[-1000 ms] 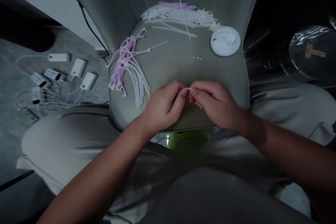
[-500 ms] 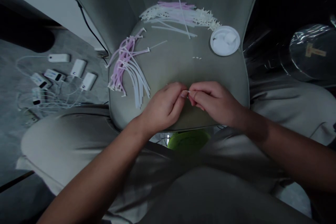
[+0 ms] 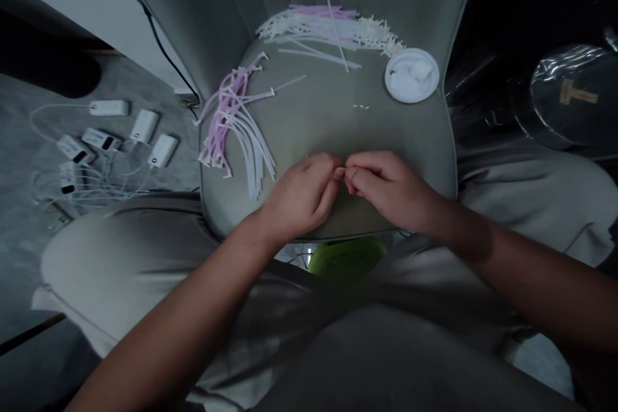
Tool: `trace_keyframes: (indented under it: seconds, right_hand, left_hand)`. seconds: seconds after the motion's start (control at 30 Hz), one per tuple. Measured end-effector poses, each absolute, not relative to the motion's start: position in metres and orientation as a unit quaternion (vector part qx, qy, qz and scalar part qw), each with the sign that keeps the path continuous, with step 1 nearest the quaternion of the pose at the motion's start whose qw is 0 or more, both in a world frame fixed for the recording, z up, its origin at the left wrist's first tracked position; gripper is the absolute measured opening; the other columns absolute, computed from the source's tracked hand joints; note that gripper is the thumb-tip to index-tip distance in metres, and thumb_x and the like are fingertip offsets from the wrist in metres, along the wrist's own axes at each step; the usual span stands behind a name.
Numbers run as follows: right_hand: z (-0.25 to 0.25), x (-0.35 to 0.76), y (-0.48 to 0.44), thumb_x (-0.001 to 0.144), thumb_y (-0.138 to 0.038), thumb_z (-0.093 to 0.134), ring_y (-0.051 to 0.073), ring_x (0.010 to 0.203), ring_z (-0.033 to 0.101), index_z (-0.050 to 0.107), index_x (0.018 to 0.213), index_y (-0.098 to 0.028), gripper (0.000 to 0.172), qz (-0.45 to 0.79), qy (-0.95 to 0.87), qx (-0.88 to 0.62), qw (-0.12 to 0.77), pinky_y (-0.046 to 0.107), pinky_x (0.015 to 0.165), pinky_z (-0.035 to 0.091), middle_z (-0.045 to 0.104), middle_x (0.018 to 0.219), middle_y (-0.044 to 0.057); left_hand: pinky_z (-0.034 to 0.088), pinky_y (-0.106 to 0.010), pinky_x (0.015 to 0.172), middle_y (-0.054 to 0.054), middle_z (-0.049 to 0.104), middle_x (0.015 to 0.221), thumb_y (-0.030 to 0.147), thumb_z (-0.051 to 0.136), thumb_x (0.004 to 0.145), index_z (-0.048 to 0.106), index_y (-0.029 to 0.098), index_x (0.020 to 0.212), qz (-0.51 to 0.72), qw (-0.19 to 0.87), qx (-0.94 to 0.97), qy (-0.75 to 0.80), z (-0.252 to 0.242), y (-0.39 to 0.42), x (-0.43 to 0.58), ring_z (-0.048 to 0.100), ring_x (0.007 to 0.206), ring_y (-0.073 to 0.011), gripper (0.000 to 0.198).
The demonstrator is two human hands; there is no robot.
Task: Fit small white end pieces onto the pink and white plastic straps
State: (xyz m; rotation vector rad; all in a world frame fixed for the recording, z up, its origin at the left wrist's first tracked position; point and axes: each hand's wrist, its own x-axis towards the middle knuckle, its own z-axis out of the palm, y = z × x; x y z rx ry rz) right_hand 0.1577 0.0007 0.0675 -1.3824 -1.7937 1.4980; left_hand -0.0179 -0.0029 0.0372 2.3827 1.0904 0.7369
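Low over the front of a chair seat (image 3: 318, 119), my left hand (image 3: 309, 193) and my right hand (image 3: 386, 183) meet fingertip to fingertip. Both are closed in a pinch. What lies between the fingers is hidden or too small to name. Beyond them rest several tiny white pieces (image 3: 361, 106). A bundle of pink tubes (image 3: 230, 100) with white end pieces lies to the left, beside loose white tubes (image 3: 251, 148). Along the seat's back sits a pile of white and pink tubes (image 3: 333, 26) with many small white pieces at its ends.
A white dish (image 3: 412, 75) with a pale lump in it stands at the seat's back right. White power banks (image 3: 143, 125) and cables cover the floor at left. Something green (image 3: 347, 257) shows beneath the seat edge. A round, clear-wrapped object (image 3: 577, 93) stands at right.
The fingertips have drawn slightly closer together, and the small pale bit seen between them earlier is now barely visible. Nothing else has visibly moved apart from a slight view shift.
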Motion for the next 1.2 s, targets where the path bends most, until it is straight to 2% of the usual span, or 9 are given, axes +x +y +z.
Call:
trace_keyframes:
  seconds: [0.13, 0.23, 0.37, 0.5, 0.93, 1.2]
  right_hand:
    - [0.069, 0.159, 0.002, 0.088, -0.027, 0.044, 0.009, 0.059, 0.039, 0.050, 0.063, -0.017, 0.027, 0.556, -0.640, -0.483, 0.220, 0.027, 0.056, 0.026, 0.042, 0.057, -0.004]
    - [0.073, 0.162, 0.003, 0.089, -0.024, 0.044, 0.009, 0.060, 0.041, 0.053, 0.065, -0.017, 0.027, 0.560, -0.643, -0.461, 0.248, 0.026, 0.058, 0.029, 0.044, 0.058, -0.004]
    - [0.076, 0.165, 0.001, 0.089, -0.023, 0.046, 0.009, 0.058, 0.040, 0.053, 0.064, -0.018, 0.027, 0.496, -0.686, -0.468, 0.256, 0.026, 0.056, 0.027, 0.044, 0.058, -0.005]
    - [0.073, 0.164, 0.000, 0.091, -0.023, 0.045, 0.009, 0.059, 0.040, 0.053, 0.066, -0.018, 0.027, 0.442, -0.730, -0.465, 0.238, 0.026, 0.057, 0.027, 0.045, 0.059, -0.004]
    - [0.064, 0.164, -0.001, 0.093, -0.024, 0.044, 0.010, 0.061, 0.043, 0.055, 0.071, -0.017, 0.025, 0.428, -0.741, -0.460, 0.238, 0.024, 0.059, 0.030, 0.049, 0.062, -0.003]
    - [0.060, 0.162, -0.003, 0.092, -0.023, 0.044, 0.009, 0.059, 0.039, 0.052, 0.068, -0.017, 0.026, 0.429, -0.731, -0.466, 0.253, 0.025, 0.058, 0.029, 0.045, 0.060, -0.004]
  left_hand:
    - [0.041, -0.028, 0.063, -0.003, 0.057, 0.073, 0.023, 0.036, 0.097, 0.052, 0.019, 0.083, 0.276, 0.227, 0.841, 0.405, 0.041, -0.003, -0.017, 0.052, 0.067, -0.0146, 0.021]
    - [0.042, -0.027, 0.064, -0.001, 0.058, 0.070, 0.028, 0.036, 0.099, 0.054, 0.019, 0.078, 0.304, 0.311, 0.792, 0.428, 0.049, -0.005, -0.015, 0.054, 0.066, -0.0127, 0.029]
    - [0.042, -0.026, 0.062, 0.002, 0.055, 0.064, 0.030, 0.038, 0.100, 0.053, 0.019, 0.076, 0.344, 0.426, 0.709, 0.444, 0.053, -0.009, -0.012, 0.052, 0.061, -0.0108, 0.030]
    - [0.042, -0.026, 0.060, 0.002, 0.055, 0.064, 0.031, 0.039, 0.099, 0.053, 0.019, 0.076, 0.345, 0.472, 0.676, 0.449, 0.052, -0.011, -0.012, 0.051, 0.061, -0.0114, 0.030]
    - [0.041, -0.027, 0.063, 0.002, 0.053, 0.066, 0.033, 0.037, 0.100, 0.050, 0.019, 0.074, 0.321, 0.461, 0.693, 0.452, 0.050, -0.010, -0.012, 0.050, 0.064, -0.0109, 0.033]
    - [0.039, -0.026, 0.062, 0.003, 0.052, 0.065, 0.033, 0.035, 0.101, 0.049, 0.018, 0.076, 0.303, 0.440, 0.715, 0.451, 0.048, -0.008, -0.011, 0.049, 0.062, -0.0099, 0.032]
